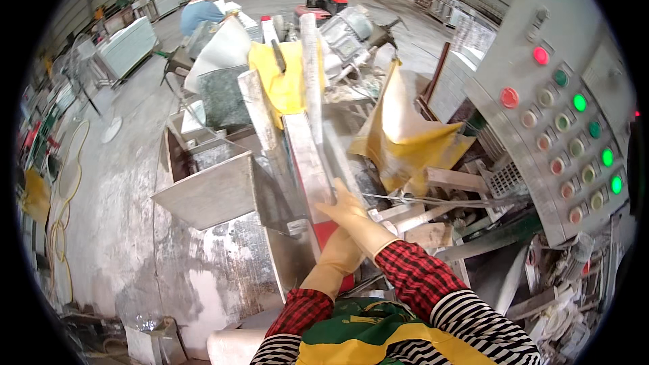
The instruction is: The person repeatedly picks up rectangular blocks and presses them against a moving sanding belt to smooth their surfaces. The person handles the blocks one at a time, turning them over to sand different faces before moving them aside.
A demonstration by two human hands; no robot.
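As two hands meet low over a worktop, one long pale strip (308,165) runs forward beneath the right hand (346,208), whose fingers spread loosely across its right edge, above a red patch (324,231). Two yellow sheets (405,143) lie ahead, and three bright green lights glow on one control panel (503,74). Both forearms reach forward, the right wrist crossing the left hand (340,251), whose hidden fingers leave its grip impossible to tell

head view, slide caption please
Right hand at a long board, left hand close by, button panel at right.
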